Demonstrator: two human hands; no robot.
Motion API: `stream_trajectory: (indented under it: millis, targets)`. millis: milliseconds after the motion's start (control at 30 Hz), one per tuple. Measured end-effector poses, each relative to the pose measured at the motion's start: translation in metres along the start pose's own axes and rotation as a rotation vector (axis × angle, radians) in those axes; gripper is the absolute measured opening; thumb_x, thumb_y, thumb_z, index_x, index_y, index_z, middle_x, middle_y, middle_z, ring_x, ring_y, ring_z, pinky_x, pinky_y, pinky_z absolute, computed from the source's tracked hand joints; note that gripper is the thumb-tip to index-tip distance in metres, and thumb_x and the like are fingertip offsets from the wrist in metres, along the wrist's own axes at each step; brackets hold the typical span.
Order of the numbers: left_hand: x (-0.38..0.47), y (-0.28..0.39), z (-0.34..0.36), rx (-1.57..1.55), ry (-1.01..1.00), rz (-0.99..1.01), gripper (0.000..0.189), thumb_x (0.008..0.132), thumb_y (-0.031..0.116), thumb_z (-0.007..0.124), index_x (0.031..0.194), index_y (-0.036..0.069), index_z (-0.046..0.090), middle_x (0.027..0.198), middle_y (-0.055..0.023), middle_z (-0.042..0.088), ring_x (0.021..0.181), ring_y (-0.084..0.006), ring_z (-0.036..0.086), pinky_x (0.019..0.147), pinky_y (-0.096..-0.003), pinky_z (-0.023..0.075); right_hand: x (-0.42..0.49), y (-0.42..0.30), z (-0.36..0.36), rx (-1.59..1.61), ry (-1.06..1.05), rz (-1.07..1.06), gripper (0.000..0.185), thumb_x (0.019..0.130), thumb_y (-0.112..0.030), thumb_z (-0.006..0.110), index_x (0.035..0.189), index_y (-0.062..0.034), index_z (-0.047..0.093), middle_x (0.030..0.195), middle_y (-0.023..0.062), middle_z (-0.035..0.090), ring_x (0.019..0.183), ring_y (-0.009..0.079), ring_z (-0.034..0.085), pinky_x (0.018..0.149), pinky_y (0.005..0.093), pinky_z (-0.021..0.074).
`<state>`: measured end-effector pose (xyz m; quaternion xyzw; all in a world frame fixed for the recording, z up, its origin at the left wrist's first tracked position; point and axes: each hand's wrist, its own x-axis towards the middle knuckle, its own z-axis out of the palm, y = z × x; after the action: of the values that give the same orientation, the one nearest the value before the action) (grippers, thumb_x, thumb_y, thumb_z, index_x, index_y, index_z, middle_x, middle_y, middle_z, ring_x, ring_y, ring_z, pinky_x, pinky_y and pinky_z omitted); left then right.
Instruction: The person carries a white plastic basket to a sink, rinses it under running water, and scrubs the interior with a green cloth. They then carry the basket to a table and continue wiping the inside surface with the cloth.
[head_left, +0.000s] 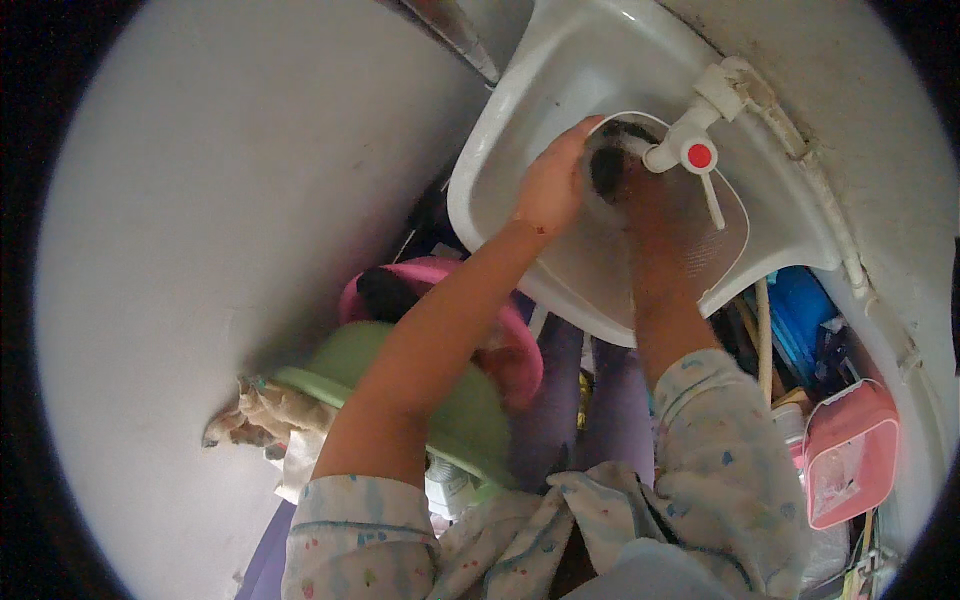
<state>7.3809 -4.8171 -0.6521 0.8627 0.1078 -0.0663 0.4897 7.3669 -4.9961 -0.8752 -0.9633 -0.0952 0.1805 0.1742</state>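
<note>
A clear plastic container (600, 259) with a white rim lies tilted in the white washbasin (487, 161), below the tap. My left hand (553, 184) holds it by its left side, the fingers running up to the rim. Inside the container is my right hand (637, 187), blurred and partly hidden under the spout. Close by its fingers shows a dark thing (606, 171), perhaps a cloth or sponge; whether the hand grips it I cannot tell. The white plastic tap (682, 150) has a red cap and a lever hanging down over the container.
Left below the basin stand a pink tub (529, 345) with a black item and a green basin (352, 352). A beige cloth (281, 412) hangs beside them. To the right are a blue container (799, 315), a pink basket (885, 442) and a wall pipe (832, 217).
</note>
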Motion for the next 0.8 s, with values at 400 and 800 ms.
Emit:
stream_trajectory:
  millis: [400, 800]
  targets:
    - [-0.007, 0.005, 0.001, 0.032, -0.014, -0.064, 0.049, 0.083, -0.004, 0.038, 0.130, 0.008, 0.040, 0.123, -0.0211, 0.050, 0.113, -0.0388, 0.047, 0.095, -0.0413, 0.0397, 0.023, -0.051, 0.023, 0.137, -0.220, -0.167, 0.038, 0.084, -0.019, 0.050, 0.118, -0.0031, 0.054, 0.117, 0.0154, 0.056, 0.115, 0.0267, 0.046, 0.098, 0.0405, 0.0360]
    - [-0.008, 0.010, 0.000, 0.155, -0.015, -0.166, 0.065, 0.074, -0.012, 0.044, 0.132, 0.016, 0.038, 0.122, -0.0188, 0.051, 0.109, -0.0389, 0.050, 0.090, -0.0442, 0.0423, -0.025, -0.039, -0.009, -0.163, -1.010, -0.209, 0.036, 0.082, -0.015, 0.053, 0.116, -0.0022, 0.056, 0.114, 0.0150, 0.058, 0.110, 0.0259, 0.051, 0.095, 0.0385, 0.0391]
